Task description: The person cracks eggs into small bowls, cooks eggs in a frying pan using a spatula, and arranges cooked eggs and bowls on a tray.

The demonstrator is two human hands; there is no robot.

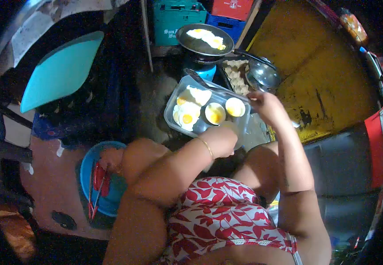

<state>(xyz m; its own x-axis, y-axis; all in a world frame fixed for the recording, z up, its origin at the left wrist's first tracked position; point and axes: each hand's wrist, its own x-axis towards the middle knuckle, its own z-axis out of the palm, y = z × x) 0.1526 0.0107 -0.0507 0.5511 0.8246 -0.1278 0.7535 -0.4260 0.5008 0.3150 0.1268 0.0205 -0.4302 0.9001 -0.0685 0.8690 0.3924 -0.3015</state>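
Eggs (187, 112), several fried, already fill my tray (170, 106), two more cook in the pan (204, 39) beyond it; my left hand (224, 134) and right hand (266, 104) rest at the tray's rim, grip unclear.

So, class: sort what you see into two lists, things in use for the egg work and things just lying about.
In use: left hand, right hand, clear tray, fried eggs, frying pan, egg carton.

Lying about: blue basin, teal board, crates, pot lid.
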